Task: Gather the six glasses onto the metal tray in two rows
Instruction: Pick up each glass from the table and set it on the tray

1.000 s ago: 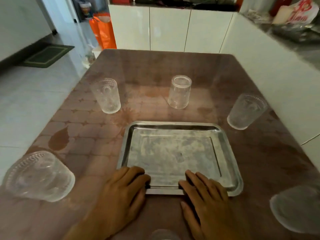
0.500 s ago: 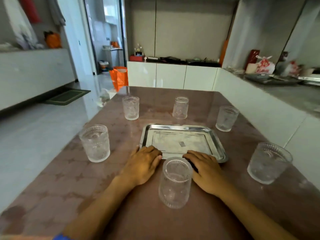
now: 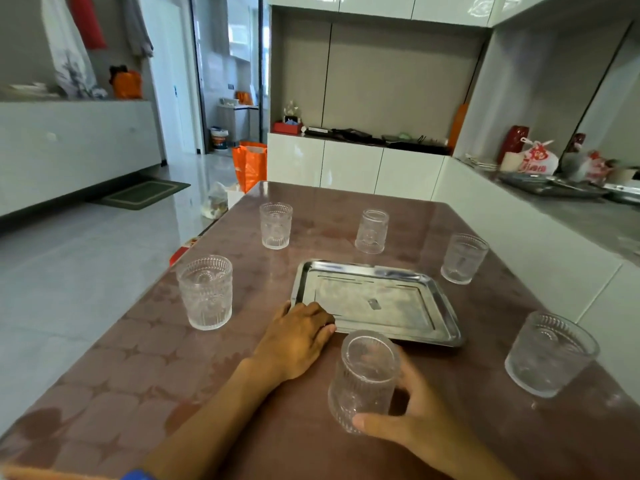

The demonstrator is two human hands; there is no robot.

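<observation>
An empty metal tray (image 3: 446, 320) lies in the middle of the brown table. Ribbed clear glasses stand around it: far left (image 3: 275, 225), far middle (image 3: 371, 231), far right (image 3: 463, 258), near left (image 3: 205, 292) and near right (image 3: 550, 353). A sixth glass (image 3: 363, 379) stands just in front of the tray's near edge. My right hand (image 3: 412, 417) wraps around that glass, thumb in front and fingers behind. Resting flat on the table, my left hand (image 3: 298, 337) has its fingertips on the tray's near-left corner.
The brown table (image 3: 242, 393) drops off to the floor on the left. A white counter wall (image 3: 540, 247) runs close along the right side. An orange bag (image 3: 250, 165) stands on the floor past the table's far left corner.
The view has tilted up, showing more of the room. My right hand left the tray's near edge and closed around the nearest glass. My left hand stays at the tray corner.
</observation>
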